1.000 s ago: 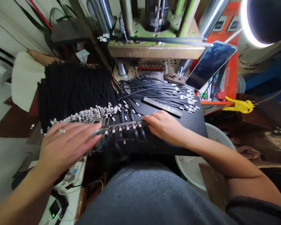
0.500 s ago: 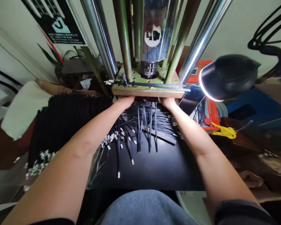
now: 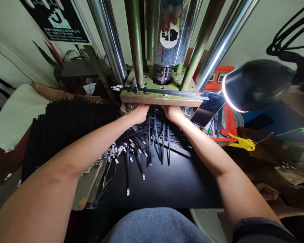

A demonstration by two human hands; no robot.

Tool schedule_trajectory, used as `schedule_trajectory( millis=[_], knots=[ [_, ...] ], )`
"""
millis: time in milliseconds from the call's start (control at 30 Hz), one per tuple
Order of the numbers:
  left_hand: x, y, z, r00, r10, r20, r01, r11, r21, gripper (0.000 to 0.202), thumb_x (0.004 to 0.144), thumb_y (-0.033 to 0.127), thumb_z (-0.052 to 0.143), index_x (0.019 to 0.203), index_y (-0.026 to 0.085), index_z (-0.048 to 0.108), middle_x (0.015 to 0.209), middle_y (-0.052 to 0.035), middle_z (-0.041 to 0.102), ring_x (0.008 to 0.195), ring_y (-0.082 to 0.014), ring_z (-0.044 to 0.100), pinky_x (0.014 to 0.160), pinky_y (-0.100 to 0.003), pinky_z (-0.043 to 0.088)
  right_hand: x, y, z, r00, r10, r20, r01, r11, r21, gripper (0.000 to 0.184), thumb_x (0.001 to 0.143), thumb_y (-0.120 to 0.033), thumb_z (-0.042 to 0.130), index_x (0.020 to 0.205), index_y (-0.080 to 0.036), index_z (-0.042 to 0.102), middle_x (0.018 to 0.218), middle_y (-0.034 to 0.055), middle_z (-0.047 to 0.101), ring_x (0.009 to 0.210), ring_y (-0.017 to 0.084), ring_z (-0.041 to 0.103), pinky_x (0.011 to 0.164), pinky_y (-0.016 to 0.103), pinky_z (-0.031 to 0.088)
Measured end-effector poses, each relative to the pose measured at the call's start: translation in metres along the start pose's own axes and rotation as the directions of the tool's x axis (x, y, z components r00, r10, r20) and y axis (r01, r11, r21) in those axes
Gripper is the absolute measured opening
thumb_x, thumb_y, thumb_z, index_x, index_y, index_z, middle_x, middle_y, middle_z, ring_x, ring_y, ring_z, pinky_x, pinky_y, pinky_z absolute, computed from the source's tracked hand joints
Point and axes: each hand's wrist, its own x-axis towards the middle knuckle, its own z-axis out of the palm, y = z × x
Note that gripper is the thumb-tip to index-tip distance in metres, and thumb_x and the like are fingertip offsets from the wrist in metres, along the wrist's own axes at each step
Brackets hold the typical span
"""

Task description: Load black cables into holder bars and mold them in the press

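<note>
Many straps [image 3: 155,135] beneath both hands [image 3: 140,113] [image 3: 171,113]

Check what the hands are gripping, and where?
The left hand and right hand seem to hold black metal-tipped straps by their far ends, at the press plate edge; fingers hidden, so unsure.

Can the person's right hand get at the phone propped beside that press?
Probably yes: the right hand rests by the wooden edge of the press, close beside the phone, and nothing appears to stand between them.
</note>
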Motion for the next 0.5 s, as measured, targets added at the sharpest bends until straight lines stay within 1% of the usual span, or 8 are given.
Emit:
schedule_trajectory(
  millis=[67, 100, 167, 233, 300, 400, 467, 500],
  knots=[
    [-0.007, 0.009, 0.0, 0.993, 0.099, -0.058, -0.101, 0.995, -0.024, 0.052, 0.083, 0.008, 0.048, 0.134, 0.013, 0.056, 0.14, -0.012, 0.055, 0.131, -0.0242, 0.05, 0.117, -0.034, 0.039, -0.003, -0.011, 0.003, 0.998, -0.032, 0.061, 0.036, 0.997, -0.064, 0.039, 0.098, -0.033, 0.045, 0.128, -0.014, 0.063, 0.131, 0.0139, 0.063, 0.123, 0.029, 0.056, 0.108, 0.041, 0.042],
    [-0.009, 0.012, 0.0, 0.988, 0.131, -0.082, -0.134, 0.99, -0.032, 0.05, 0.083, 0.007, 0.046, 0.131, 0.012, 0.058, 0.136, -0.0115, 0.057, 0.129, -0.0227, 0.052, 0.116, -0.033, 0.04, -0.004, -0.015, 0.005, 0.996, -0.032, 0.083, 0.04, 0.995, -0.092, 0.039, 0.097, -0.031, 0.047, 0.129, -0.013, 0.062, 0.129, 0.0151, 0.064, 0.119, 0.03, 0.059, 0.105, 0.042, 0.044],
    [-0.012, 0.014, 0.0, 0.978, 0.171, -0.117, -0.177, 0.983, -0.044, 0.045, 0.085, 0.006, 0.04, 0.122, 0.012, 0.064, 0.128, -0.0105, 0.063, 0.123, -0.0219, 0.056, 0.114, -0.035, 0.043, -0.004, -0.02, 0.009, 0.994, -0.018, 0.11, 0.034, 0.989, -0.145, 0.041, 0.095, -0.026, 0.049, 0.132, -0.011, 0.059, 0.126, 0.0182, 0.065, 0.114, 0.032, 0.061, 0.1, 0.042, 0.046],
    [-0.016, 0.011, -0.001, 0.971, 0.205, -0.122, -0.212, 0.976, -0.048, 0.042, 0.087, 0.006, 0.037, 0.114, 0.013, 0.069, 0.125, -0.0104, 0.064, 0.12, -0.0228, 0.059, 0.111, -0.037, 0.046, -0.005, -0.022, 0.011, 0.993, -0.002, 0.119, 0.025, 0.982, -0.188, 0.042, 0.096, -0.023, 0.046, 0.133, -0.008, 0.057, 0.126, 0.0212, 0.064, 0.114, 0.032, 0.061, 0.099, 0.042, 0.047],
    [-0.023, 0.006, -0.003, 0.965, 0.247, -0.089, -0.251, 0.967, -0.044, 0.041, 0.085, 0.005, 0.04, 0.111, 0.013, 0.071, 0.129, -0.0101, 0.063, 0.121, -0.0235, 0.059, 0.111, -0.036, 0.046, -0.005, -0.022, 0.011, 0.992, 0.007, 0.123, 0.02, 0.976, -0.217, 0.042, 0.097, -0.019, 0.041, 0.134, -0.007, 0.056, 0.128, 0.0226, 0.062, 0.118, 0.031, 0.059, 0.1, 0.041, 0.045],
    [-0.03, 0.001, -0.005, 0.963, 0.267, -0.041, -0.268, 0.963, -0.028, 0.049, 0.082, 0.001, 0.043, 0.123, 0.016, 0.065, 0.136, -0.008, 0.059, 0.124, -0.0214, 0.057, 0.113, -0.032, 0.044, -0.004, -0.023, 0.006, 0.989, 0.002, 0.15, 0.033, 0.973, -0.23, 0.044, 0.093, -0.011, 0.04, 0.134, -0.011, 0.058, 0.131, 0.0189, 0.062, 0.118, 0.028, 0.059, 0.1, 0.037, 0.046],
    [-0.027, 0.002, -0.005, 0.974, 0.22, -0.058, -0.221, 0.975, -0.009, 0.054, 0.085, 0.002, 0.04, 0.134, 0.016, 0.056, 0.141, -0.0099, 0.055, 0.127, -0.0212, 0.055, 0.113, -0.033, 0.042, -0.002, -0.027, 0.003, 0.987, 0.001, 0.163, 0.037, 0.972, -0.23, 0.047, 0.09, -0.007, 0.041, 0.133, -0.013, 0.06, 0.131, 0.017, 0.063, 0.117, 0.027, 0.06, 0.098, 0.035, 0.047],
    [-0.022, 0.004, -0.004, 0.979, 0.188, -0.074, -0.188, 0.982, 0.001, 0.054, 0.086, 0.003, 0.039, 0.137, 0.014, 0.053, 0.142, -0.0119, 0.053, 0.128, -0.0221, 0.054, 0.114, -0.035, 0.042, -0.002, -0.03, 0.002, 0.987, 0.009, 0.162, 0.029, 0.972, -0.234, 0.047, 0.09, -0.006, 0.04, 0.132, -0.012, 0.06, 0.13, 0.018, 0.063, 0.116, 0.028, 0.061, 0.096, 0.036, 0.047]
  ],
)
